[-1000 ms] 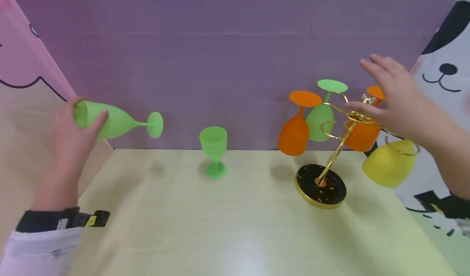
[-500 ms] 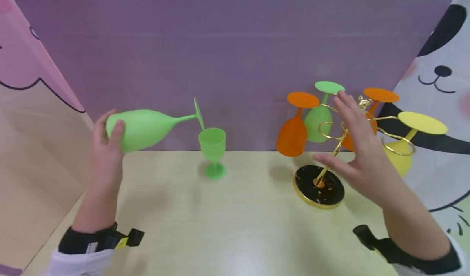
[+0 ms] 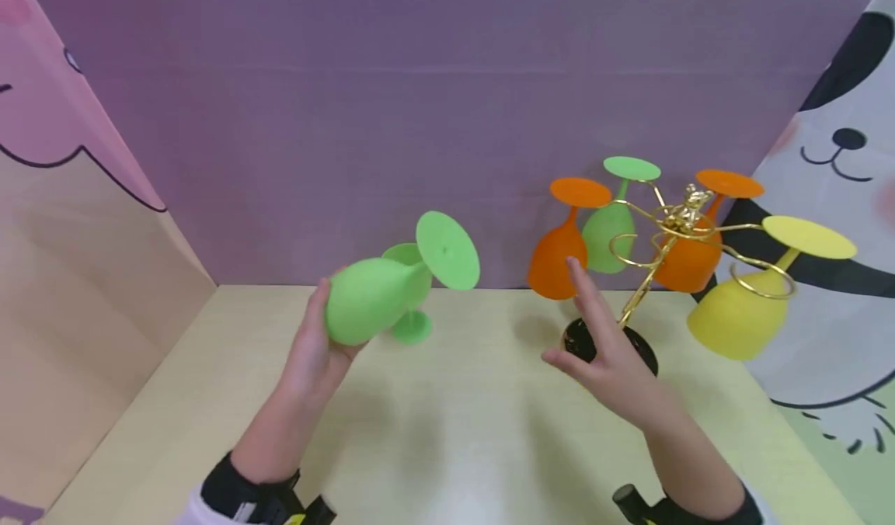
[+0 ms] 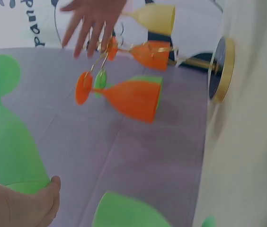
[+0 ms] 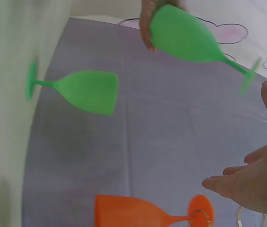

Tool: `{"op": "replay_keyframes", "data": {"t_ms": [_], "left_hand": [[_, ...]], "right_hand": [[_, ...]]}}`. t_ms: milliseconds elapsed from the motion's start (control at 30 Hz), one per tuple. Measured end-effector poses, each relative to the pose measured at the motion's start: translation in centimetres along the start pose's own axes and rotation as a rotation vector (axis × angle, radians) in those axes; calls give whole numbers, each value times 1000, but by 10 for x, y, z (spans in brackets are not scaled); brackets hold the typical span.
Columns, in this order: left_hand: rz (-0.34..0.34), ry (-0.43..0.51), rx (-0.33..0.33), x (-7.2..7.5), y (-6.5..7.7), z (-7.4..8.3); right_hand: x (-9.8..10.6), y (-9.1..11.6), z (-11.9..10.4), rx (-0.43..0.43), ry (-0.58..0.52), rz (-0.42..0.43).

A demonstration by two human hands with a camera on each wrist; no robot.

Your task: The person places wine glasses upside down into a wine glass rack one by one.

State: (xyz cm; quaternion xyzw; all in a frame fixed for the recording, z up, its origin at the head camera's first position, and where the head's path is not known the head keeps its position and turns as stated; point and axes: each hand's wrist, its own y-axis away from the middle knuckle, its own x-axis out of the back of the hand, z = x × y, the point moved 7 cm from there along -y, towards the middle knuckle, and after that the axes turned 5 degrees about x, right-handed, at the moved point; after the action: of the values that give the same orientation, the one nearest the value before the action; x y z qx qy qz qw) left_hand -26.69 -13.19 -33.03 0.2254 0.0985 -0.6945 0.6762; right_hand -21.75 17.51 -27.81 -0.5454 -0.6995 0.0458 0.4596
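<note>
My left hand point(image 3: 308, 366) grips a green plastic wine goblet point(image 3: 367, 300) by the bowl, near its rim. The goblet is held off the table, tipped, with its foot pointing up and right. Behind it a second green goblet point(image 3: 412, 327) stands upright on the table, largely hidden in the head view but whole in the right wrist view point(image 5: 88, 90). My right hand point(image 3: 618, 373) is held in the air with fingers extended and nothing in it, in front of a gold goblet rack point(image 3: 681, 222). From the rack hang upside-down goblets: orange point(image 3: 555, 261), green point(image 3: 608, 234) and yellow point(image 3: 741, 315).
The rack's round black base point(image 3: 639, 350) rests on the pale table point(image 3: 245, 331), partly covered by my right hand. A purple backdrop point(image 3: 349, 121) rises behind, with printed cartoon panels at both sides. An empty ring point(image 3: 622, 249) shows on the rack's left.
My left hand has carried the green goblet rightward from the far left, turning its foot up and toward me. My right hand has come down and left, away from the rack's top.
</note>
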Motion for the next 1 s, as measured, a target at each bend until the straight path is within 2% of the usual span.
{"op": "replay_keyframes", "data": {"t_ms": [133, 233, 367, 567, 700, 800, 1000], "left_hand": [[-52, 159, 145, -13, 0, -26], [-85, 252, 245, -21, 3, -43], [-144, 313, 335, -30, 6, -62], [-295, 291, 420, -46, 16, -87], [-381, 260, 484, -55, 25, -102], [-420, 216, 522, -59, 31, -112], [-458, 135, 533, -62, 39, -124]], "right_hand": [[-20, 4, 14, -86, -69, -60], [-33, 5, 19, -105, -134, -86], [-50, 7, 21, -118, -206, -128], [-68, 8, 20, -139, -275, -203], [-74, 8, 15, -115, -291, -224], [-78, 8, 10, -85, -317, -233], [-83, 10, 0, -51, -364, -263]]}}
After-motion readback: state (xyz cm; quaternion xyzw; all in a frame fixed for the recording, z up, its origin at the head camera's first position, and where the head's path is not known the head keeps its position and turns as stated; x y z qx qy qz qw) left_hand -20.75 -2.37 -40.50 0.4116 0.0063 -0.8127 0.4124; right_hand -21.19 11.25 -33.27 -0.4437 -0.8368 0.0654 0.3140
